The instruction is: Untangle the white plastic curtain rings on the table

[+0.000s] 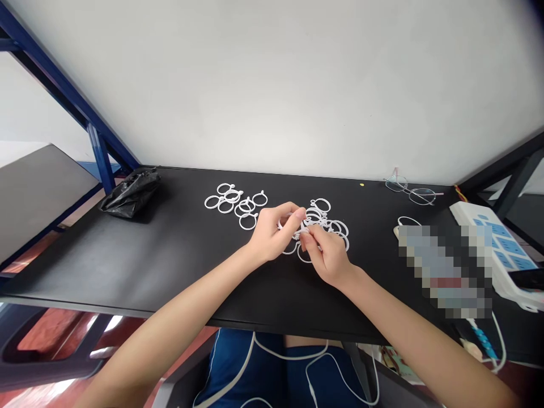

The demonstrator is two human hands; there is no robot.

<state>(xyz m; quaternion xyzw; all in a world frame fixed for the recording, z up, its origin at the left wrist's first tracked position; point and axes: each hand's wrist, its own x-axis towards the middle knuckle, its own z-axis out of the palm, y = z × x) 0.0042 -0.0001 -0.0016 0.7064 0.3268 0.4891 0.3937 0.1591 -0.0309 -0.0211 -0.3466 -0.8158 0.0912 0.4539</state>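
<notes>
Both hands meet over a heap of white plastic rings (329,224) in the middle of the black table (170,266). My left hand (272,232) is closed, its thumb and fingers pinching a white ring (293,226) at the heap's left side. My right hand (327,255) is closed too, fingertips pinched on the same white ring, just right of the left hand. A second group of several white rings (236,201) lies spread flat to the left, apart from both hands.
A crumpled black plastic bag (131,192) sits at the table's back left. Wire-framed glasses (410,191) lie at the back right, a white power strip (495,249) at the right edge. A blue metal frame (97,153) rises on the left. White cable hangs below the table.
</notes>
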